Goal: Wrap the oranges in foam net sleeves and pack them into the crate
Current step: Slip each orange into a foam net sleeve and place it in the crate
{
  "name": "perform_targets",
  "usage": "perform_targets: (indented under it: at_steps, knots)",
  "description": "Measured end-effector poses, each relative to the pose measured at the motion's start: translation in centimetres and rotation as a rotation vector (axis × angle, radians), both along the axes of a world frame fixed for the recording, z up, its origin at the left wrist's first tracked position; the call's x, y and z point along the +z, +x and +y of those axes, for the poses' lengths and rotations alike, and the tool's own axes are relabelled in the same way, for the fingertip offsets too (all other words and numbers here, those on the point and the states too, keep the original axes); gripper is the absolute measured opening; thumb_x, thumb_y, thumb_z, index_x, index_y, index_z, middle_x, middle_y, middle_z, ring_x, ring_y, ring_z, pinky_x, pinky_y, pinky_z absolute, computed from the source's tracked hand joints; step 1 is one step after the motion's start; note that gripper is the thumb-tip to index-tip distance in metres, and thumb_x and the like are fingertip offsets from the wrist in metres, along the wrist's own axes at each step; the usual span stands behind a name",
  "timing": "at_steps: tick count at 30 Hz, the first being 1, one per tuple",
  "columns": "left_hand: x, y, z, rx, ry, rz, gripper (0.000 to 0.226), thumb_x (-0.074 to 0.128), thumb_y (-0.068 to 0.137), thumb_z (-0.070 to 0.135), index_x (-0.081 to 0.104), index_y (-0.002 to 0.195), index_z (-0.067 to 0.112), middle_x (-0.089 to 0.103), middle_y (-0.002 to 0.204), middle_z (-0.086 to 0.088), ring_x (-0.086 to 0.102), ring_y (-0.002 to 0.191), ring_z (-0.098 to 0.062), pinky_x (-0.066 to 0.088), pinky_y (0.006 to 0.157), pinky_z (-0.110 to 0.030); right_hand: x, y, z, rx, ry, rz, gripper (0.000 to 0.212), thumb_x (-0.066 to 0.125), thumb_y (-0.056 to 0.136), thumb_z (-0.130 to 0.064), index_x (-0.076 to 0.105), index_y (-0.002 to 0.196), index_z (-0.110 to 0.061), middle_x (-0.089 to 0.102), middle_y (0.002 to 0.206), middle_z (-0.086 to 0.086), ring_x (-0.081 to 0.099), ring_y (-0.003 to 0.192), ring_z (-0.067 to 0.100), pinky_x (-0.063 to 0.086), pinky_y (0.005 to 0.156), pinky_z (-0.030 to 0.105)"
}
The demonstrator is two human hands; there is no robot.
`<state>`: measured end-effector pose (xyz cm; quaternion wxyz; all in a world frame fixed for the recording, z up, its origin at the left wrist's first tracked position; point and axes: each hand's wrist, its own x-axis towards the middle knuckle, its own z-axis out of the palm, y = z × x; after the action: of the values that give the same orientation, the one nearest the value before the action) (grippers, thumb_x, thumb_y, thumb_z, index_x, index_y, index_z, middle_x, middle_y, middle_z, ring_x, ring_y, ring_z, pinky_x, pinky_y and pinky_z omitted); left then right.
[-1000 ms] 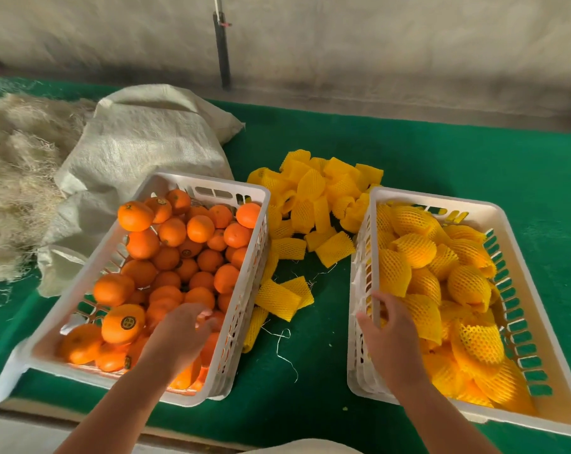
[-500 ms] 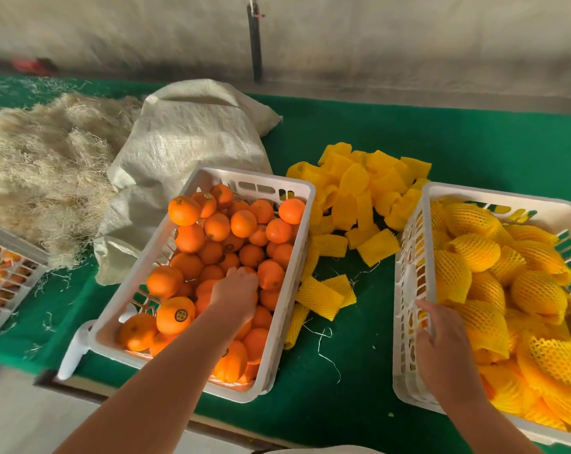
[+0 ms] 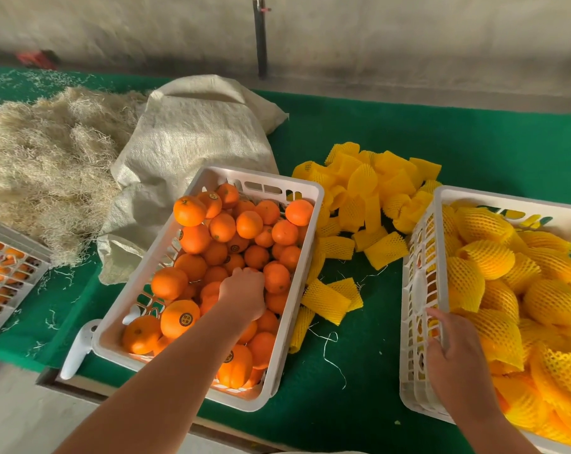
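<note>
Nearest the camera, the right hand (image 3: 454, 358) is resting on the left wall of the white crate (image 3: 420, 290) of net-wrapped oranges (image 3: 488, 258), its fingers curling over the rim and gripping it. A little farther in, the left hand (image 3: 243, 294) is reaching palm down into the white crate of bare oranges (image 3: 271, 185); its fingers are lying among the fruit and are hidden, so I cannot tell whether they are closing on one. Bare oranges (image 3: 222, 227) are filling this crate in a heap, and several are wearing small round dark stickers (image 3: 186, 319) with gold characters too small to read. Both crates are sitting on the green tabletop (image 3: 369, 388), well apart, with loose white threads lying between them. Beyond that gap, a pile of flat yellow foam net sleeves (image 3: 369, 194) is spreading between the two crates, touching the side of the left one. At the left edge, part of a grey slotted crate (image 3: 9, 273) holding more fruit is showing. Farther back, a slumped woven white sack (image 3: 192, 139) is lying behind the bare oranges, beside a mound of pale straw-like fibre (image 3: 45, 162). A dark post (image 3: 260, 37) is standing against the far wall.
</note>
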<state>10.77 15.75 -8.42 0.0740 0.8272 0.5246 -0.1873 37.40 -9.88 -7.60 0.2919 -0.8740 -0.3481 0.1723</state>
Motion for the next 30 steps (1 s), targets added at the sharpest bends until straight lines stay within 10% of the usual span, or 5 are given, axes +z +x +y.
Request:
perform_targets:
  at_steps: [7,18,30]
  knots:
    - [4.1,-6.1,-1.5,0.037,0.218,-0.227,0.038,0.064,0.094,0.050,0.062,0.124,0.027,0.061,0.118,0.005,0.054,0.115,-0.019,0.054,0.091,-0.038,-0.4,0.4,-0.3,-0.001,-0.020,0.009,0.053,0.058,0.098,0.002,0.051,0.139,-0.031,0.042,0.149,0.005,0.040,0.141,0.033,0.042,0.111,0.064]
    - [3.9,-14.9,-4.1,0.291,0.016,-0.349,0.079,0.082,0.080,0.055,0.049,0.148,0.032,0.043,0.152,0.002,0.033,0.146,-0.025,0.037,0.116,-0.047,-1.0,0.6,-0.3,0.026,0.003,-0.019,0.052,0.058,0.097,0.003,0.052,0.136,-0.031,0.043,0.147,0.007,0.041,0.138,0.035,0.041,0.108,0.066]
    - [6.1,-11.6,-4.8,0.308,0.231,-0.664,0.063,0.089,0.076,0.040,0.063,0.133,0.028,0.062,0.129,0.003,0.059,0.118,-0.020,0.047,0.093,-0.031,-0.8,0.3,-0.2,0.035,0.024,-0.005,0.052,0.057,0.097,0.003,0.054,0.139,-0.027,0.044,0.147,0.008,0.040,0.141,0.033,0.041,0.110,0.059]
